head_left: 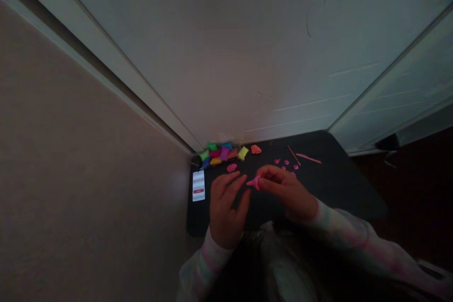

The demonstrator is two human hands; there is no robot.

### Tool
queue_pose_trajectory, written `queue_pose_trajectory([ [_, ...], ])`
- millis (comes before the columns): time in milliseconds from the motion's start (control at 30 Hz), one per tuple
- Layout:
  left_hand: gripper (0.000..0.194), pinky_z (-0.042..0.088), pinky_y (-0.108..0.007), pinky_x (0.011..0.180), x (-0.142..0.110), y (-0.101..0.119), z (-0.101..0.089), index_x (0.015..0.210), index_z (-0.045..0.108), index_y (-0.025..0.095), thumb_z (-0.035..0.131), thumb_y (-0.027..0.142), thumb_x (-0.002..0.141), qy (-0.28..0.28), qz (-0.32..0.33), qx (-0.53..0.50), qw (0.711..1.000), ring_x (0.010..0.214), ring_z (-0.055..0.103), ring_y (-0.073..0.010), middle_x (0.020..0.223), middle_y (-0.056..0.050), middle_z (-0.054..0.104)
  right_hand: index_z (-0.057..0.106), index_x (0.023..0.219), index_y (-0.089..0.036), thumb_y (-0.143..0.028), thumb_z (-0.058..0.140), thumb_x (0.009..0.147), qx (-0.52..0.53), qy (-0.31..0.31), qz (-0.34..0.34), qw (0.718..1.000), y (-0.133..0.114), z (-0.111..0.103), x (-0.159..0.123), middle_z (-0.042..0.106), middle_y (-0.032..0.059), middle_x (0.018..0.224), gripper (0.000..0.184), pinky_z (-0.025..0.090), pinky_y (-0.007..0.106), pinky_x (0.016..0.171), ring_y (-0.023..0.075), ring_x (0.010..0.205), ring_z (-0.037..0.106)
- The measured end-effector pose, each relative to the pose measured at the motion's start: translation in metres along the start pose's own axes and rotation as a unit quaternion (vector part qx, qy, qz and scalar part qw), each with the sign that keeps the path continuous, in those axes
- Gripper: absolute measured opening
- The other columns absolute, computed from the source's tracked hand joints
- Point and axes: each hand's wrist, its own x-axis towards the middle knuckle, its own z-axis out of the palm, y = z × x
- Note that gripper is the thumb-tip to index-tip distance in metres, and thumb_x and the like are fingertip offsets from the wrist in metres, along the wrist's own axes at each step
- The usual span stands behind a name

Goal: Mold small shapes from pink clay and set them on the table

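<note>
Between the thumb and fingers of my right hand is a small pink piece of modelling clay, with a narrow tip that points left. My left hand is just beside that tip, its fingers apart and curved, holding nothing that I can see. Beyond the hands a pink clay lump lies on the dark table. Several small pink clay pieces are spread past my right hand, which partly covers some of them.
Several coloured clay packets are heaped at the table's back left, with an orange clay lump beside them. A lit phone lies at the left edge. Two pink modelling tools lie at the back right. A white panel rises behind.
</note>
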Motion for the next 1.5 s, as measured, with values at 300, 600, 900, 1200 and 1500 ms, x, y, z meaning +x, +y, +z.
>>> queue_pose_trajectory([
  [300,0.012,0.043,-0.039,0.077,0.006,0.003,-0.007,0.083,0.064,0.018,0.058,0.012,0.074,-0.007,0.124,0.112,0.986,0.092,0.053,-0.0217,0.084,-0.004,0.067,0.057,0.066,-0.016,-0.025,0.068,0.063,0.004,-0.03,0.04,0.999,0.001,-0.001,0.001,0.056,-0.0053,0.061,0.013,0.039,0.022,0.061,0.0074,0.059,0.049],
  [600,0.01,0.044,-0.038,0.075,0.003,0.001,-0.005,0.082,0.062,0.017,0.06,0.014,0.073,0.023,0.115,0.1,0.988,0.088,0.054,-0.0202,0.081,-0.004,0.066,0.059,0.067,-0.016,-0.025,0.067,0.065,0.033,-0.031,0.039,0.998,0.006,-0.005,0.003,0.056,-0.0054,0.059,0.012,0.036,0.021,0.058,0.0065,0.056,0.048],
  [900,0.01,0.046,-0.035,0.075,0.004,-0.001,-0.004,0.081,0.062,0.018,0.06,0.013,0.072,0.036,0.108,0.09,0.989,0.086,0.055,-0.0183,0.08,-0.004,0.064,0.059,0.066,-0.017,-0.025,0.066,0.067,0.038,-0.034,0.037,0.998,0.008,-0.007,0.002,0.055,-0.0058,0.058,0.011,0.036,0.02,0.057,0.006,0.055,0.046],
  [1200,0.019,0.048,-0.03,0.072,0.004,0.0,-0.011,0.091,0.062,0.019,0.057,0.02,0.073,-0.067,-0.097,-0.079,0.99,0.08,0.06,-0.0172,0.086,-0.005,0.065,0.059,0.073,-0.019,-0.022,0.067,0.064,-0.018,-0.03,-0.001,0.999,0.001,-0.006,0.001,0.059,-0.0041,0.066,0.013,0.041,0.022,0.062,0.0089,0.063,0.054],
  [1500,0.009,0.048,-0.023,0.063,-0.001,0.005,0.001,0.079,0.064,0.019,0.057,0.019,0.073,0.01,-0.165,-0.11,0.98,0.068,0.059,-0.0128,0.074,-0.001,0.065,0.056,0.082,-0.021,-0.025,0.059,0.073,-0.119,0.01,-0.078,0.99,0.004,-0.004,-0.002,0.06,0.0002,0.08,0.01,0.044,0.026,0.07,0.0128,0.075,0.056],
])
